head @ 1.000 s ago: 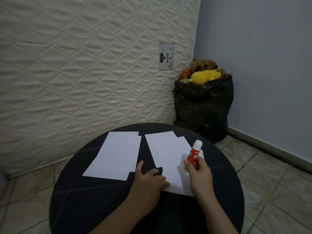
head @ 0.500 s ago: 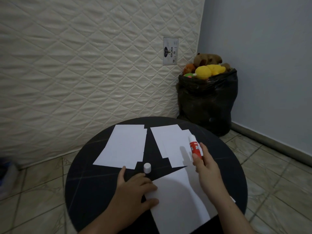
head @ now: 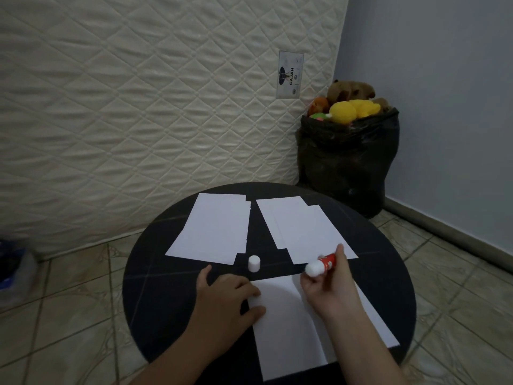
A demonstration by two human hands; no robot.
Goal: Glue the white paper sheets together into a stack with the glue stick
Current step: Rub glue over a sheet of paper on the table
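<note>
A white sheet lies at the near edge of the round black table. My left hand rests flat on its left edge, fingers spread. My right hand grips a red and white glue stick, tipped to the left just above the sheet's far edge. The stick's white cap stands on the table between the hands and the far papers. Two more piles of white sheets lie further back, a left pile and a right pile.
A quilted cream mattress leans against the wall behind the table. A black bag full of stuffed toys stands in the corner at the right. Tiled floor surrounds the table. A blue object sits at the far left.
The near sheet has been pulled toward me from the right pile. The glue stick has tipped from upright to pointing left. The cap, unseen one second ago, stands on the table.
</note>
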